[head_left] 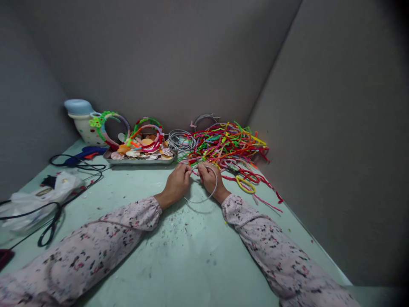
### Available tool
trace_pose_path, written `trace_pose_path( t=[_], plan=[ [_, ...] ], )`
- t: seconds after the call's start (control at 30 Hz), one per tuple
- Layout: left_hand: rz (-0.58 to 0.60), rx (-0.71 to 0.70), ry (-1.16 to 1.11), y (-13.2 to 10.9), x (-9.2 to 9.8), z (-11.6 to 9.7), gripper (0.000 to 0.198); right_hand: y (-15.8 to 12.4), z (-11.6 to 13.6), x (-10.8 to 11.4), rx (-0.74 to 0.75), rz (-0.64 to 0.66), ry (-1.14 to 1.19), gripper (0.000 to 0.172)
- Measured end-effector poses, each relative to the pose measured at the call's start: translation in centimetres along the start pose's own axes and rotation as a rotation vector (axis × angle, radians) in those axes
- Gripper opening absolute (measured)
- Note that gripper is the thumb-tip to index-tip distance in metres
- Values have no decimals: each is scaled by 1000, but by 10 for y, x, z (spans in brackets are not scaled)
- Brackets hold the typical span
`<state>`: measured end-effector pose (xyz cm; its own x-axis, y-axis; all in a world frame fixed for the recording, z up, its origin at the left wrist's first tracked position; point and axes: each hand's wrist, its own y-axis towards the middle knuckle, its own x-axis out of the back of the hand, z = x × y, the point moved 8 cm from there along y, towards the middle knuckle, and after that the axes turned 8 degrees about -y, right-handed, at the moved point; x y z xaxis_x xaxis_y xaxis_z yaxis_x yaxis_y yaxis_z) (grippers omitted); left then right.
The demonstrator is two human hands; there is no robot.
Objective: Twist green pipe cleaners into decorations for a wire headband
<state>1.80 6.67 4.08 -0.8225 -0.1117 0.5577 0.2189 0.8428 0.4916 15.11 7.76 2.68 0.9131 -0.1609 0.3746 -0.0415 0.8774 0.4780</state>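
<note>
A thin grey wire [216, 186] bends in an open loop below my hands, its loose end hanging over the table. My right hand [209, 175] is closed in a pinch on the wire's upper part. Close beside it, my left hand [177, 181] pinches the wire too, with fingertips nearly meeting those of the right. A bit of pink shows between the fingertips, too small to name. Just behind my hands lies a tangled heap of coloured pipe cleaners [223, 143].
A metal tray [143, 162] holds shells, with pipe-cleaner-wrapped hoops [116, 116] on it. Coiled wire [182, 141] lies beside it. Scissors with yellow handles [245, 185] rest at right. Leftward are a lidded container [83, 123], a blue tool [78, 157], a black cable [57, 213] and a plastic bag [27, 207].
</note>
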Motion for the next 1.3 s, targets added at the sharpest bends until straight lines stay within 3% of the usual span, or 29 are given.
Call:
trace_pose_path(
  t=[0.5,0.7,0.9,1.3],
  plan=[
    [5,54,-189,0,-1,7,11,1,4,4,1,-19,-3,33],
    [1,92,-284,-1,1,10,23,2,3,4,7,-31,5,29],
    [13,100,-266,0,1,8,22,3,0,3,6,-32,-2,29],
    [76,113,-385,0,-8,13,24,2,6,6,38,-28,-54,36]
  ],
)
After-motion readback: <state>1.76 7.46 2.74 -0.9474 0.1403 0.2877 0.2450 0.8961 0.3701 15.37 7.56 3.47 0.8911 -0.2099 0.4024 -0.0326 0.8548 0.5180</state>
